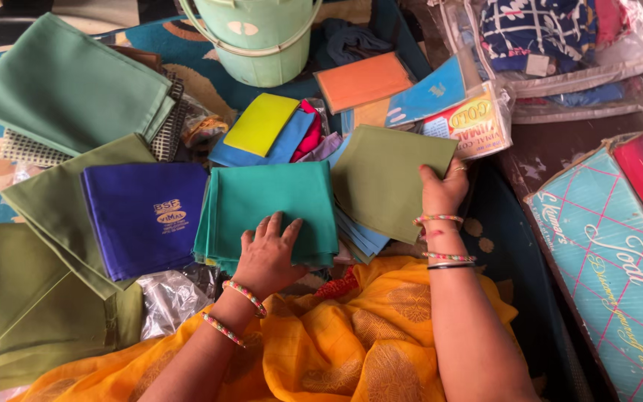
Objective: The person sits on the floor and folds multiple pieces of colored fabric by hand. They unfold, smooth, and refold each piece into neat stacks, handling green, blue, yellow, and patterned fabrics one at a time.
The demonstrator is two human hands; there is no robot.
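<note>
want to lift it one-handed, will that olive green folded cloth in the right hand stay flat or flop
The olive green folded cloth will probably droop: it is thin fabric, gripped only at one edge by the right hand. It looks light, and the neat fold may slide open, like the fanned teal stack under the left hand.

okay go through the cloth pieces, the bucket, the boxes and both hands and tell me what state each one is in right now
left hand: flat, palm down on the teal folded cloth
teal folded cloth: folded, stacked, pressed by the hand
right hand: gripping the olive folded cloth's edge
olive folded cloth: folded, lifted at a tilt
blue folded cloth: folded, lying flat
green bucket: upright, handle down
patterned box: closed
</note>
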